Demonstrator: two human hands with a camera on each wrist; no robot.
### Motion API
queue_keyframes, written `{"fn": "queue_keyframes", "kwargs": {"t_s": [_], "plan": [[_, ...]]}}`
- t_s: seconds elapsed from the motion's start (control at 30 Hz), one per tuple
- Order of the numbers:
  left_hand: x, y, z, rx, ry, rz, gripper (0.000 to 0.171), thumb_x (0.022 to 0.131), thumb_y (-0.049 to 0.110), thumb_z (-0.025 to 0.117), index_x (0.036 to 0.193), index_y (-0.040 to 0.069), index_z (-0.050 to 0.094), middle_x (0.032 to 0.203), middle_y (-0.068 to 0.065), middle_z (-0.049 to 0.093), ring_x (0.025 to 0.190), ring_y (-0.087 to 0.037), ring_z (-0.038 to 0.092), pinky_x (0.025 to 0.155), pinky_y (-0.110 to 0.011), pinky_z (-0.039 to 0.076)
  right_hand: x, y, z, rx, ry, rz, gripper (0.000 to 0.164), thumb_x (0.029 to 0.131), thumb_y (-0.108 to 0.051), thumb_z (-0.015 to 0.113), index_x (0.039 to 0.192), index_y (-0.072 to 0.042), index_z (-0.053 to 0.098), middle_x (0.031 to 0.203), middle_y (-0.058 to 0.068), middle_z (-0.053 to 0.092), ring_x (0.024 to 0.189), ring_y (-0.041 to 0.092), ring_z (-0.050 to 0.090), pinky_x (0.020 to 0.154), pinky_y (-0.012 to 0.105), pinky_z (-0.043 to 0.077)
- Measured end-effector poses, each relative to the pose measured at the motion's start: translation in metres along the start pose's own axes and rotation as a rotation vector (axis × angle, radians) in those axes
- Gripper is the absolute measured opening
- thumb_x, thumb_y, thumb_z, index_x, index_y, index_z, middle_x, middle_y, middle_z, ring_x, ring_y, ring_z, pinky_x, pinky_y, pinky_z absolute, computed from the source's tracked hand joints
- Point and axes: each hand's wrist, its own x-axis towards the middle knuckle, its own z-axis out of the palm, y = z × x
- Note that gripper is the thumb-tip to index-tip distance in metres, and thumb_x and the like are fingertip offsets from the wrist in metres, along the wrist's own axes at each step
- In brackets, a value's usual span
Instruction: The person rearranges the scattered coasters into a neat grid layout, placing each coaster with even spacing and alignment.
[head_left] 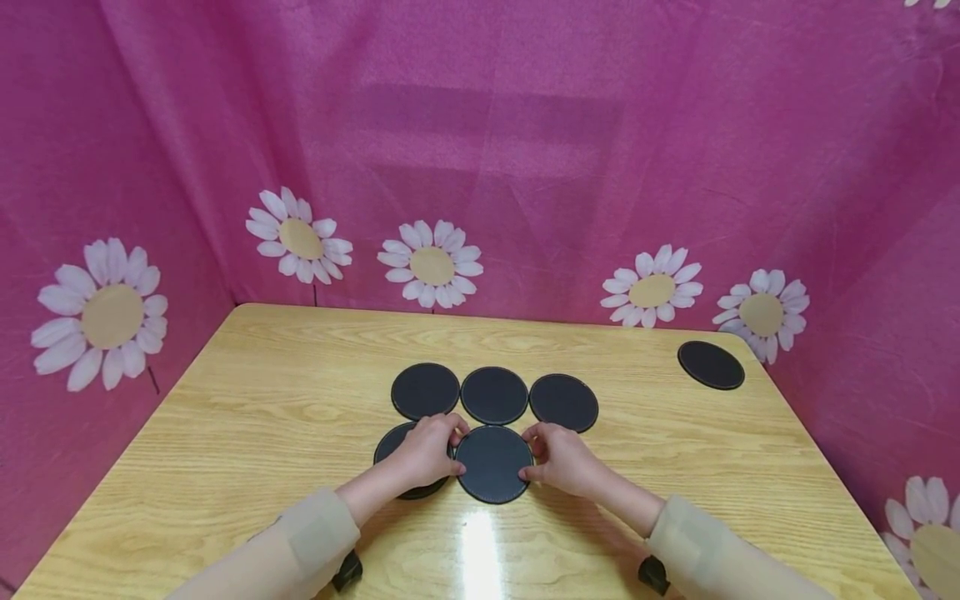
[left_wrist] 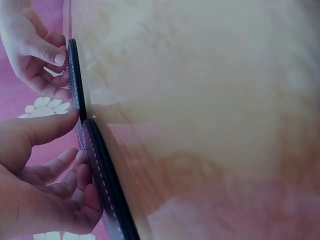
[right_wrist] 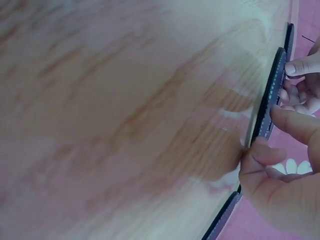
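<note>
A round black coaster [head_left: 493, 465] with a stitched rim lies between my two hands in the head view. My left hand [head_left: 425, 450] holds its left edge with thumb and fingertips, partly covering another black coaster [head_left: 392, 443] beneath it. On the opposite edge, my right hand [head_left: 567, 461] grips the same coaster with its thumb and curled fingers. The left wrist view shows the held coaster [left_wrist: 75, 75] edge-on, low over the table, with the left thumb at its rim. In the right wrist view, the right thumb and index finger meet the coaster [right_wrist: 270, 97] at its near edge.
Behind the hands, a row of black coasters runs across the wooden table [head_left: 247, 400]: left [head_left: 425, 390], middle [head_left: 494, 395] and right [head_left: 564, 402]. One more coaster [head_left: 711, 365] lies near the far right corner. A pink daisy-print curtain [head_left: 525, 167] surrounds the table.
</note>
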Motion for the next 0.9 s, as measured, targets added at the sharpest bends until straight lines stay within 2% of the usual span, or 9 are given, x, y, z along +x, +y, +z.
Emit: {"fn": "queue_keyframes", "kwargs": {"t_s": [0.23, 0.53, 0.7, 0.9], "plan": [[0.001, 0.0, -0.006, -0.058, -0.008, 0.055, 0.045, 0.069, 0.004, 0.082, 0.108, 0.003, 0.06, 0.087, -0.005, 0.058, 0.085, -0.021, 0.052, 0.082, -0.039, 0.044, -0.005, 0.001, -0.014, 0.042, -0.058, -0.033, 0.046, 0.07, -0.01, 0.082, 0.107, 0.003, 0.059, 0.08, 0.006, 0.059, 0.069, 0.013, 0.055, 0.062, 0.021, 0.046], [0.003, 0.016, -0.018, -0.146, -0.034, 0.063, 0.044, 0.076, 0.006, 0.078, 0.115, 0.003, 0.059, 0.098, -0.009, 0.058, 0.083, -0.021, 0.053, 0.071, -0.03, 0.046, -0.007, 0.007, -0.041, 0.043, -0.044, -0.038, 0.043, 0.077, -0.011, 0.077, 0.112, 0.001, 0.057, 0.089, 0.011, 0.062, 0.063, 0.013, 0.055, 0.058, 0.021, 0.046], [0.007, 0.029, -0.021, -0.201, -0.019, 0.069, 0.046, 0.078, 0.008, 0.076, 0.119, 0.005, 0.057, 0.105, -0.011, 0.059, 0.091, -0.026, 0.055, 0.074, -0.032, 0.048, -0.009, 0.013, -0.06, 0.024, 0.011, -0.005, 0.044, 0.078, -0.013, 0.076, 0.116, 0.001, 0.057, 0.099, 0.015, 0.065, 0.074, 0.017, 0.06, 0.064, 0.025, 0.049], [0.014, 0.04, -0.021, -0.202, 0.042, 0.088, 0.048, 0.079, 0.009, 0.076, 0.122, 0.006, 0.056, 0.107, -0.01, 0.059, 0.092, -0.024, 0.055, 0.076, -0.031, 0.047, -0.013, 0.025, -0.083, 0.083, 0.053, 0.038, 0.049, 0.082, -0.017, 0.074, 0.124, -0.002, 0.054, 0.114, 0.02, 0.062, 0.091, 0.026, 0.063, 0.074, 0.031, 0.052]]}}
